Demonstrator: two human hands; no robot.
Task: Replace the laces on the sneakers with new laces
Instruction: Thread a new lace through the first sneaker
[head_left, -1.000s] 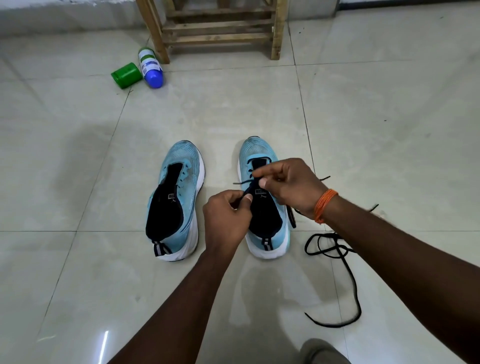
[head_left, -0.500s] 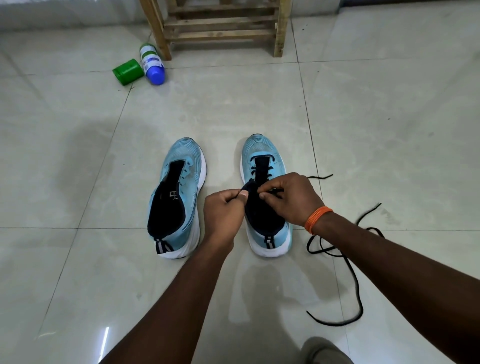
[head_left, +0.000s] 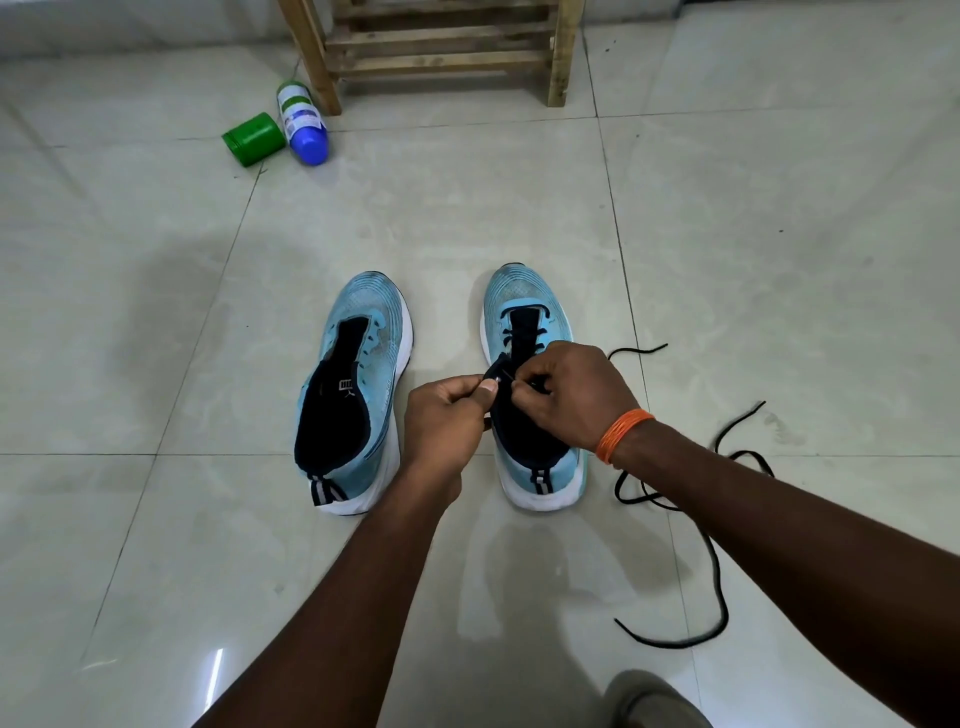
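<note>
Though crossed only through the toe-end eyelets of the right sneaker (head_left: 525, 294), pinches the black lace (head_left: 641, 350) above its tongue with curled fingers of left hand (head_left: 445, 422) and right hand (head_left: 571, 396). Leaves the upper eyelets undone, plus the unlaced left sneaker (head_left: 364, 312) just left of it.

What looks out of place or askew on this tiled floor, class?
By the wooden rack, a green plastic jar and a blue-capped white bottle lie tipped on their sides. A black lace sprawls in loose loops beside the part-laced light-blue sneaker.
</note>
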